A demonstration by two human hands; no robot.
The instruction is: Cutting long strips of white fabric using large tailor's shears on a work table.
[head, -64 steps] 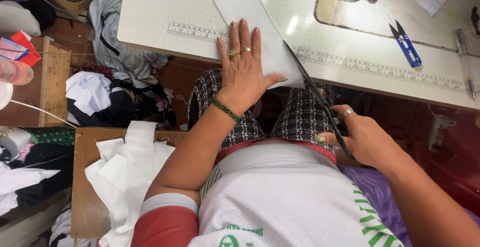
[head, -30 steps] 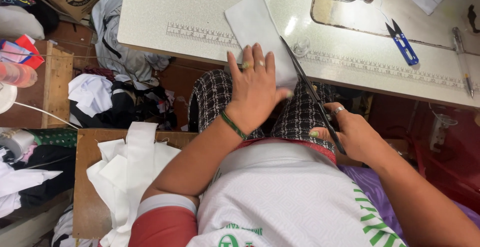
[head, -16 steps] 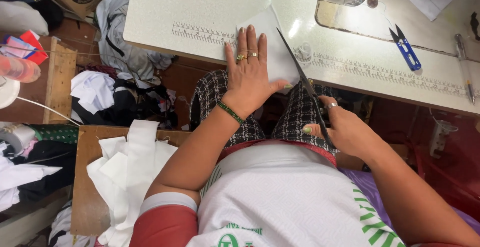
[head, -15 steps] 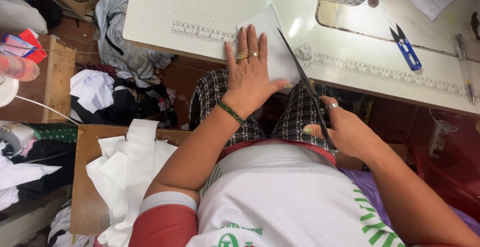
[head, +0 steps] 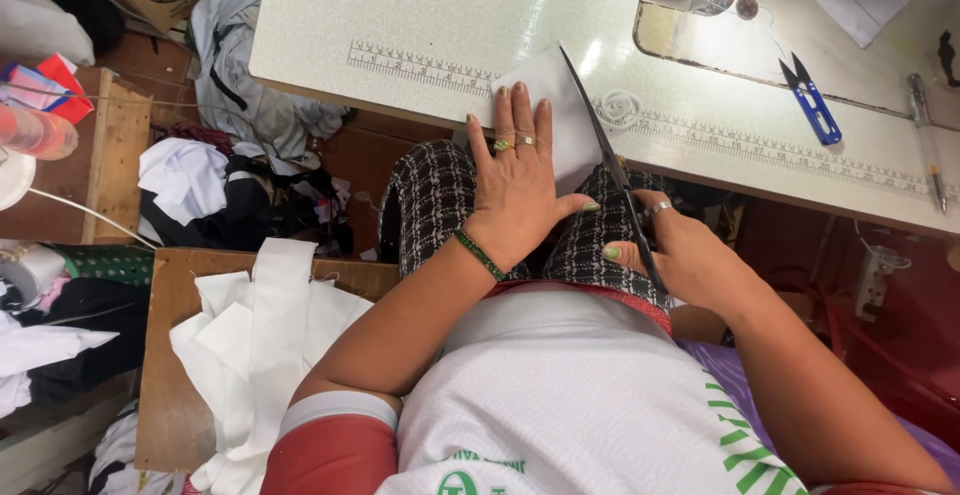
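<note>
Head view: cutting white cloth at the table edge.
Left hand lies flat, fingers spread, on the white cloth piece; right hand is clamped on the scissors, whose blades have advanced farther along the cloth's right edge than before.

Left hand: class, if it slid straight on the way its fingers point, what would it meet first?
Probably the printed ruler strip on the sewing table, once the left hand left the white cloth.
</note>
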